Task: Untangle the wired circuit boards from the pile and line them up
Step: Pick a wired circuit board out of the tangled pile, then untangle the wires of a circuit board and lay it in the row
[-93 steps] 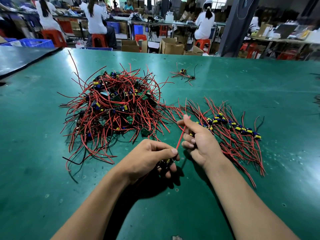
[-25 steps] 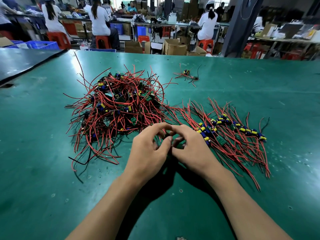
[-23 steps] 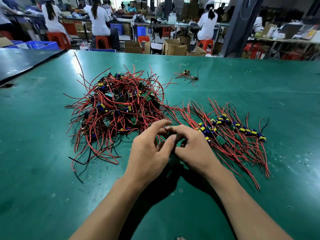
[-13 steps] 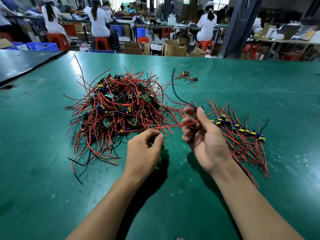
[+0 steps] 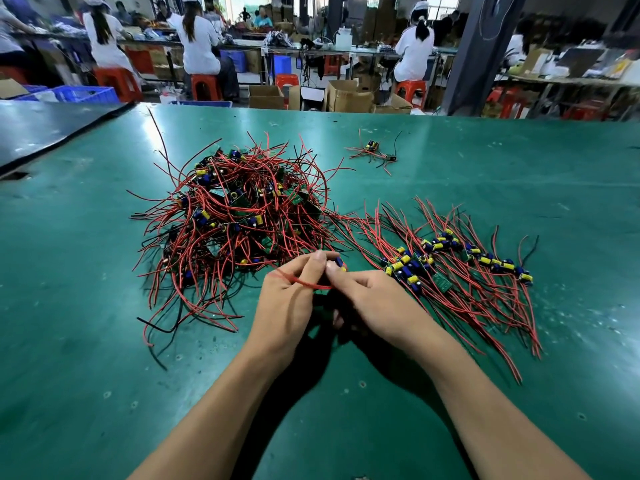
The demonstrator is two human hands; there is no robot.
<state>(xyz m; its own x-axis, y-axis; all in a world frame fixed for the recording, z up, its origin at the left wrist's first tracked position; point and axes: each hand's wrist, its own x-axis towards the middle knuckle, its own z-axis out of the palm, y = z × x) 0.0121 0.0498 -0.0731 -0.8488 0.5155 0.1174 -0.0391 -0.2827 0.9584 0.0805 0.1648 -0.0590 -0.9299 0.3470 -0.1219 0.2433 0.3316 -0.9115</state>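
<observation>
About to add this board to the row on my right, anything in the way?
Nothing solid: only green table lies between the held board and the row. Its red wire loops across your left hand; whether it's free of the pile is unclear.

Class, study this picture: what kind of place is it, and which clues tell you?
Probably an electronics assembly workshop: a pile of wired circuit boards on a green workbench, seated workers in white behind, cardboard boxes.

- both the left hand (image 5: 285, 303) and the right hand (image 5: 375, 304) are bare
- nails (image 5: 320, 256) look short and natural
- left forearm (image 5: 207, 410) and right forearm (image 5: 485, 410) are bare right down to the bottom edge
</observation>
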